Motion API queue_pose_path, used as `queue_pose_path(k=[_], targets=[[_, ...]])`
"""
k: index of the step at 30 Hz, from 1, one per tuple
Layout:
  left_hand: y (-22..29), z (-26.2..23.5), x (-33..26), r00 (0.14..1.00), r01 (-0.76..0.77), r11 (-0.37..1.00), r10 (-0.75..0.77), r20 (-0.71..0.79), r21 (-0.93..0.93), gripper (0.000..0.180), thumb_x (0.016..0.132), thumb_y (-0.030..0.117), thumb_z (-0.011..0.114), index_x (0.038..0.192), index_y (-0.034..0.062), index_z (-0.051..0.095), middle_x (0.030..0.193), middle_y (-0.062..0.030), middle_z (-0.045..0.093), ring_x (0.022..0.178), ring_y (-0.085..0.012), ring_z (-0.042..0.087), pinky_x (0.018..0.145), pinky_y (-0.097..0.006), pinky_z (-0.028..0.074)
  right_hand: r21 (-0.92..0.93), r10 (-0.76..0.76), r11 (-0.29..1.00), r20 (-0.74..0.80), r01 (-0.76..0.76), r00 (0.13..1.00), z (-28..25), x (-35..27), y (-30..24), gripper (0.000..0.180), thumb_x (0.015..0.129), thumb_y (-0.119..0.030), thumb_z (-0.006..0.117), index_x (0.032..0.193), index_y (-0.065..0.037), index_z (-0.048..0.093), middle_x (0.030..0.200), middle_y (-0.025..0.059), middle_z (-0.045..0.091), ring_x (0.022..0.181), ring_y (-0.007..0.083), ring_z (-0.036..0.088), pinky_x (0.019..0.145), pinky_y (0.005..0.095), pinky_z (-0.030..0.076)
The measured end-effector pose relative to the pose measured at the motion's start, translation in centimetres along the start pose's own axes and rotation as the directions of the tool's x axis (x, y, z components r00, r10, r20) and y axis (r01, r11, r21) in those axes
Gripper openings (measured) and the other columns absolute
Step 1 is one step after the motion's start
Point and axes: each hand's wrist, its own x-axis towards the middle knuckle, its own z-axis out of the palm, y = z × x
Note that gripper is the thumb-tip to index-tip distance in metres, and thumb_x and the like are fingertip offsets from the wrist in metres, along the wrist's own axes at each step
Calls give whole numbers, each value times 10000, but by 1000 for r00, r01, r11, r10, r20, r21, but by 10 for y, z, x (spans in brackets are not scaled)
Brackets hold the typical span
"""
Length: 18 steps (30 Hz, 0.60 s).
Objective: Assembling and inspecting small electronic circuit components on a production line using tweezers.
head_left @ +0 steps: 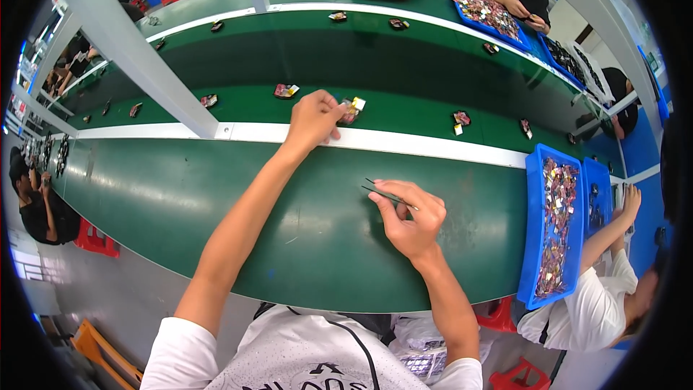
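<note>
My left hand point(315, 120) reaches over the white rail to the edge of the green conveyor belt. Its fingertips are closed on a small electronic assembly point(352, 110), dark reddish with a white-and-yellow piece on it. Over the green worktable point(325, 245), nearer to me, my right hand point(413, 213) is closed round thin dark tweezers point(372, 189). The tweezers' two tips are apart, pointing left, with nothing visible between them.
Similar assemblies point(286, 91) lie spaced along the belt point(404, 108). On the table's right stands a blue tray point(534, 231) full of small coloured parts. A white post point(144, 50) rises at left. Co-workers sit across the belt and on both sides.
</note>
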Motion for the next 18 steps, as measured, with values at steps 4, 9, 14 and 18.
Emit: queue_pose_path(k=[4, 9, 14, 18], targets=[[-14, -7, -46, 997, 20, 984, -6, 81, -174, 150, 982, 128, 639, 981, -15, 591, 847, -114, 734, 527, -104, 613, 404, -225, 402, 120, 188, 975, 10, -188, 982, 0, -2, 9, 153, 760, 7, 841, 883, -38, 763, 821, 52, 757, 431, 66, 431, 416, 237, 325], [-28, -1, -82, 990, 75, 986, -55, 130, -152, 137, 1007, 127, 602, 1026, -8, 600, 793, -58, 670, 513, -77, 559, 406, -220, 362, 312, 412, 852, 93, -420, 906, 8, -7, 17, 87, 823, 8, 818, 884, 2, 756, 738, -8, 696, 478, -1, 407, 461, 203, 297], [-43, 8, -92, 997, -4, 993, 14, 76, -119, 147, 1009, 110, 606, 1062, -22, 644, 753, -18, 630, 528, -48, 498, 467, -225, 395, 403, 487, 766, 145, -501, 861, 20, -10, 22, 86, 858, 27, 787, 918, 24, 726, 657, -54, 599, 492, -17, 392, 468, 192, 275], [-54, 9, -93, 984, -178, 983, 178, -3, -37, 162, 1006, 70, 610, 1086, -49, 685, 790, -37, 661, 567, -50, 534, 501, -233, 434, 358, 494, 785, 133, -506, 859, 27, -14, 29, 84, 861, 28, 783, 923, 18, 727, 607, -69, 562, 490, -20, 382, 468, 192, 260]])
